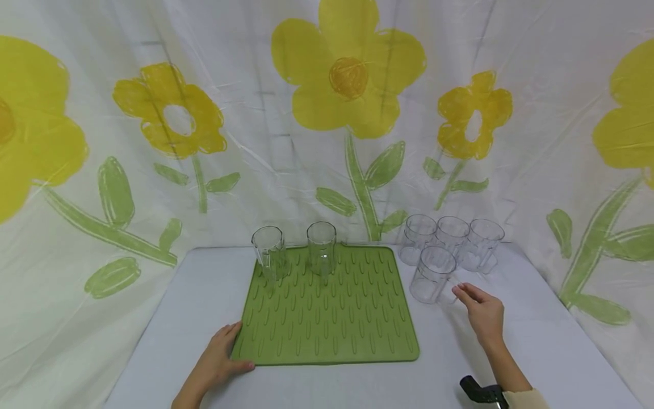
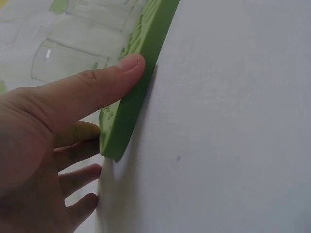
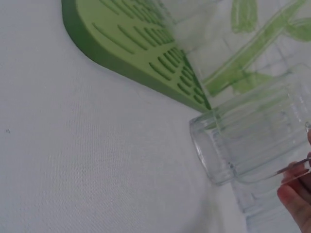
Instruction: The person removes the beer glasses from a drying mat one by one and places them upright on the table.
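My right hand (image 1: 485,315) pinches the handle of a clear glass mug (image 1: 433,275), which stands upright on the table just right of the green drying mat (image 1: 327,324). In the right wrist view, fingertips (image 3: 294,196) meet that mug (image 3: 243,133) at its handle. My left hand (image 1: 217,358) rests against the mat's front left corner, fingers along the left side and thumb (image 2: 131,65) on the front edge. Two more glass mugs, one at the back left (image 1: 271,253) and another beside it (image 1: 322,248), stand on the mat's far part.
Behind the pinched mug, three more clear glass mugs stand close together: a left one (image 1: 418,241), a middle one (image 1: 453,236) and a right one (image 1: 480,244). A white cloth (image 1: 536,341) covers the table. A flower-patterned curtain (image 1: 250,170) hangs along its back edge.
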Action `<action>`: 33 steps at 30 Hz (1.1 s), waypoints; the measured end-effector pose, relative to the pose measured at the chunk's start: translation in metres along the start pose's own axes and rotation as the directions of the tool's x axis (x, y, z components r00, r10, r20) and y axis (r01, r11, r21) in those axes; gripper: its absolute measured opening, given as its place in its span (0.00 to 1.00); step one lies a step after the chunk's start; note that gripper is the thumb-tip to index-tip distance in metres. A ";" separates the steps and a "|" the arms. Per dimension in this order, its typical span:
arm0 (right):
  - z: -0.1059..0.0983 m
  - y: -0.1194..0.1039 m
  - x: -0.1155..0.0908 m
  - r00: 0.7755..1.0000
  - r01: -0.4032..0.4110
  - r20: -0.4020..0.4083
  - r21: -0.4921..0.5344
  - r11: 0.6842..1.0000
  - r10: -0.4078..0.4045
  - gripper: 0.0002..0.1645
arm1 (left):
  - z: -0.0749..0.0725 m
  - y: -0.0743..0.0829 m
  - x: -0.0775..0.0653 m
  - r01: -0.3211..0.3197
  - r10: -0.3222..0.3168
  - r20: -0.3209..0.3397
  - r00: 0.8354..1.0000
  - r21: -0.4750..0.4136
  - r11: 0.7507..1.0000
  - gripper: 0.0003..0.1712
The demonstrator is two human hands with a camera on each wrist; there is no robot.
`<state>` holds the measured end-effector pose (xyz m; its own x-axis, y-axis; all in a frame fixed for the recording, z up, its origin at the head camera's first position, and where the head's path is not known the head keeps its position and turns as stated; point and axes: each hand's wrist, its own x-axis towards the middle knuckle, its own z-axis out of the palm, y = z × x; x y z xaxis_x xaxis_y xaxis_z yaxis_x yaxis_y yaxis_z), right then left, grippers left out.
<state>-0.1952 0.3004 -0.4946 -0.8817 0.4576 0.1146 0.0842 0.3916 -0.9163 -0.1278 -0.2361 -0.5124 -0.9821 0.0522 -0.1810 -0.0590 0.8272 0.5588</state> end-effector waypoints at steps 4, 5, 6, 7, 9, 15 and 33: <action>-0.002 0.000 0.000 1.000 -0.001 0.007 -0.002 1.000 0.001 0.28 | -0.002 0.001 0.000 0.011 -0.011 0.007 1.000 -0.001 1.000 0.63; -0.002 -0.001 0.000 1.000 0.004 0.005 -0.002 1.000 -0.004 0.27 | -0.002 0.001 0.001 0.010 -0.010 0.008 1.000 -0.003 1.000 0.62; -0.003 -0.001 -0.001 1.000 0.011 0.000 -0.006 1.000 -0.011 0.27 | -0.003 0.002 0.001 0.007 -0.007 0.008 1.000 -0.005 1.000 0.62; -0.003 -0.002 -0.001 1.000 0.019 -0.007 -0.011 1.000 -0.019 0.27 | -0.003 0.002 0.001 0.005 -0.005 0.006 1.000 -0.009 1.000 0.62; -0.005 -0.004 -0.002 0.999 0.035 -0.025 -0.013 0.999 -0.035 0.26 | -0.004 0.003 0.001 0.000 0.000 0.003 1.000 -0.015 1.000 0.61; -0.009 -0.015 -0.003 0.996 0.061 -0.070 0.076 0.995 -0.056 0.24 | -0.005 0.004 0.000 0.016 -0.016 0.010 1.000 -0.032 0.999 0.61; -0.019 -0.056 -0.010 0.988 0.151 0.024 0.053 0.987 -0.153 0.27 | -0.002 0.002 0.001 0.025 -0.025 -0.005 1.000 -0.030 0.999 0.61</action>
<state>-0.1823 0.2887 -0.4376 -0.8949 0.3735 0.2440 -0.0750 0.4132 -0.9076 -0.1293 -0.2355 -0.5095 -0.9812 0.0291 -0.1909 -0.0885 0.8110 0.5784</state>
